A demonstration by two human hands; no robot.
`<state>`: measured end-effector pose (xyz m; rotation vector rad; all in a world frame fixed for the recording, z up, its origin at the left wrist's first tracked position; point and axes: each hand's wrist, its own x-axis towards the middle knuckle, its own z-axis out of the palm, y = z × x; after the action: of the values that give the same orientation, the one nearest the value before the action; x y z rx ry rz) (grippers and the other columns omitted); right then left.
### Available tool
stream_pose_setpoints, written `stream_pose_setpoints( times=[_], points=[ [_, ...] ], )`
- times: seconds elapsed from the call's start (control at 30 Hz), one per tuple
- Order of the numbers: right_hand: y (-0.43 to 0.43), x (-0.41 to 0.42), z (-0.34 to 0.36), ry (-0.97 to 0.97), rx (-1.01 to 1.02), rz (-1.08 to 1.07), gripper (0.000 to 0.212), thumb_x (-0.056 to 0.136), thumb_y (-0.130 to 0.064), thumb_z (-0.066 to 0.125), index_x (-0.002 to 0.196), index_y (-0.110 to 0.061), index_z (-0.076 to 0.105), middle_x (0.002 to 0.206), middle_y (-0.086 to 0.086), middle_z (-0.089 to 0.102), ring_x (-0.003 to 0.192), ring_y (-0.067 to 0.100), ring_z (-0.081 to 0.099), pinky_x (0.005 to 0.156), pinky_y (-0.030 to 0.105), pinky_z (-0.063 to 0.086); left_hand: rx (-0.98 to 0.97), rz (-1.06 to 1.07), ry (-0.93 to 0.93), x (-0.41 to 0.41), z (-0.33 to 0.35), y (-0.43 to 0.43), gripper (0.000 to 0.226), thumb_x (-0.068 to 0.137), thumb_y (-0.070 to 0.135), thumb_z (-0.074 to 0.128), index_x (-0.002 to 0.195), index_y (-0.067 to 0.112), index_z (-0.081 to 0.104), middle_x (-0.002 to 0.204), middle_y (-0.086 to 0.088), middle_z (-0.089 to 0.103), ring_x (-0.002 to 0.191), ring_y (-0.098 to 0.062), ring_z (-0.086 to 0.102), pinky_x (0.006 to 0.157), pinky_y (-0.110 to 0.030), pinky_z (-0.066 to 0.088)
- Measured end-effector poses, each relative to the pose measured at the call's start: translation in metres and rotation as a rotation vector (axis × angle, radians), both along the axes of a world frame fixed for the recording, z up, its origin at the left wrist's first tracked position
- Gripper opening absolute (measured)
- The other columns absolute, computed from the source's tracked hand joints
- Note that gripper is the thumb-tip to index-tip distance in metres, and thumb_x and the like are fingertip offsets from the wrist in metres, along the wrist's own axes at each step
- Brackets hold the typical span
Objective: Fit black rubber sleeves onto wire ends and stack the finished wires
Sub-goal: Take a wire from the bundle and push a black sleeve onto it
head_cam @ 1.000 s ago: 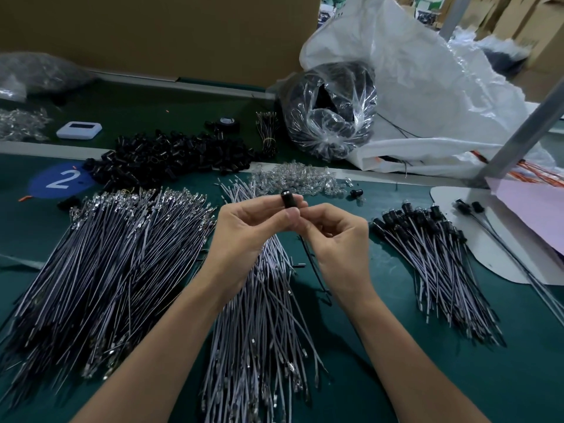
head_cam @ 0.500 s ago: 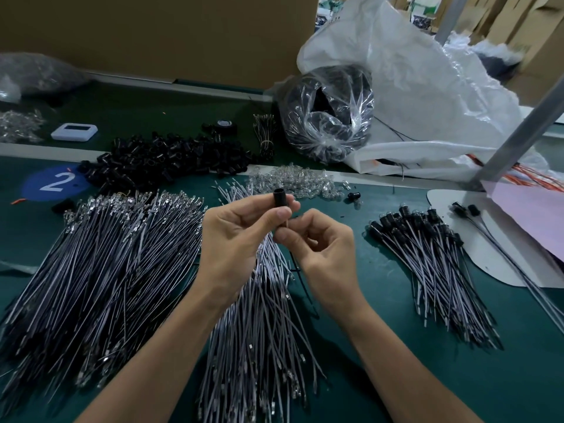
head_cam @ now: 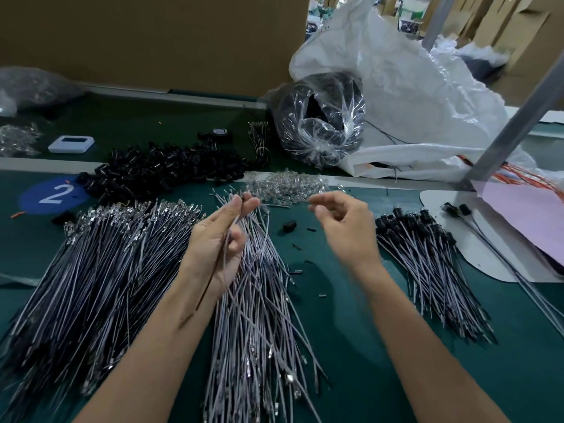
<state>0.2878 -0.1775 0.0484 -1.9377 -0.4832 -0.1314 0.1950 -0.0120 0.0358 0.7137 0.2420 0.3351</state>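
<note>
Wire point(head_cam: 229, 233) (one thin grey length) was pinched at its far end between the thumb and forefinger of the left hand point(head_cam: 210, 248), and ran back along the palm toward the wrist, lifted clear of the table. The right hand point(head_cam: 348, 230) hovered just to the right, apart from the left, its fingers loosely curled and blurred; nothing showed between them. Under and near the left hand lay the middle heap of bare wires point(head_cam: 259, 325), fanned out toward the near edge with metal terminals at their near ends. Between the two hands, on the green table point(head_cam: 351, 346), lay a loose black sleeve point(head_cam: 290, 225) with a few small black bits scattered near it. To the left spread a much larger heap of wires point(head_cam: 100, 270), terminals at its far end. To the right, well apart from the middle heap, lay the finished wires point(head_cam: 427, 261), each with a black sleeve on its far end, the stack partly on a white board point(head_cam: 488, 264) that also carried a pink sheet point(head_cam: 525, 215). Farther off sat a pile of clear parts point(head_cam: 287, 186) and, to its left, the pile of black rubber sleeves point(head_cam: 164, 172), beside a blue disc marked 2 point(head_cam: 53, 193). Beyond these, far across the table: a small white device point(head_cam: 71, 144), a roll of black tape point(head_cam: 218, 134), a clear bag of dark parts point(head_cam: 320, 123) and a big white sack point(head_cam: 412, 87) — all in front of a cardboard wall point(head_cam: 152, 41).
</note>
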Motion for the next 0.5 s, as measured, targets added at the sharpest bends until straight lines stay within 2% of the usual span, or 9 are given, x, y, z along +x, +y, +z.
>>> stream_pose_setpoints(
  times=[0.03,0.1,0.2,0.3,0.4,0.5],
  points=[
    [-0.002,0.014,0.0,-0.008,-0.104,-0.029,0.026,0.091,0.002,0.057,0.101,-0.016,0.073,0.094,-0.003,0.074,0.09,0.011,0.068,0.081,0.019,0.053,0.058,-0.021,0.03,0.001,-0.001,-0.001,0.024,0.079,0.018,0.065,0.097,0.002,0.064,0.088,-0.008,0.074,0.034,-0.003,0.048,0.033,-0.009,0.037],
    [0.001,0.038,0.002,-0.04,-0.318,-0.053,0.037,0.089,0.008,0.049,0.11,-0.013,0.072,0.106,0.003,0.073,0.103,0.017,0.066,0.098,0.03,0.05,0.192,-0.046,0.1,0.004,-0.001,-0.004,0.031,0.076,0.02,0.067,0.099,0.0,0.062,0.094,-0.012,0.075,0.036,-0.004,0.051,0.035,-0.011,0.041],
    [0.016,0.063,0.0,-0.099,-0.602,0.004,0.049,0.086,0.01,0.046,0.125,-0.012,0.065,0.124,0.01,0.066,0.118,0.026,0.059,0.104,0.039,0.046,0.336,-0.047,0.147,0.005,-0.003,-0.006,0.04,0.073,0.02,0.069,0.106,0.001,0.06,0.096,-0.013,0.076,0.041,-0.008,0.056,0.039,-0.016,0.043],
    [0.027,0.077,-0.007,-0.153,-0.775,0.036,0.046,0.086,0.008,0.05,0.126,-0.01,0.064,0.127,0.015,0.061,0.116,0.033,0.056,0.095,0.042,0.05,0.389,-0.034,0.129,0.005,-0.004,-0.007,0.043,0.071,0.02,0.072,0.109,0.002,0.062,0.095,-0.013,0.076,0.045,-0.011,0.061,0.041,-0.018,0.044],
    [0.029,0.084,-0.012,-0.24,-0.802,-0.002,0.024,0.083,0.009,0.054,0.099,-0.001,0.068,0.11,0.014,0.06,0.098,0.035,0.059,0.076,0.038,0.05,0.389,-0.022,0.095,0.005,-0.003,-0.008,0.042,0.07,0.018,0.073,0.108,0.002,0.065,0.094,-0.013,0.076,0.046,-0.012,0.06,0.04,-0.018,0.042],
    [0.026,0.086,-0.013,-0.259,-0.792,-0.003,0.013,0.086,0.005,0.057,0.093,-0.002,0.065,0.104,0.012,0.06,0.091,0.032,0.058,0.071,0.036,0.046,0.408,-0.016,0.098,0.005,-0.002,-0.008,0.036,0.071,0.022,0.072,0.104,0.007,0.069,0.09,-0.011,0.076,0.041,-0.01,0.053,0.04,-0.016,0.041]
  ],
)
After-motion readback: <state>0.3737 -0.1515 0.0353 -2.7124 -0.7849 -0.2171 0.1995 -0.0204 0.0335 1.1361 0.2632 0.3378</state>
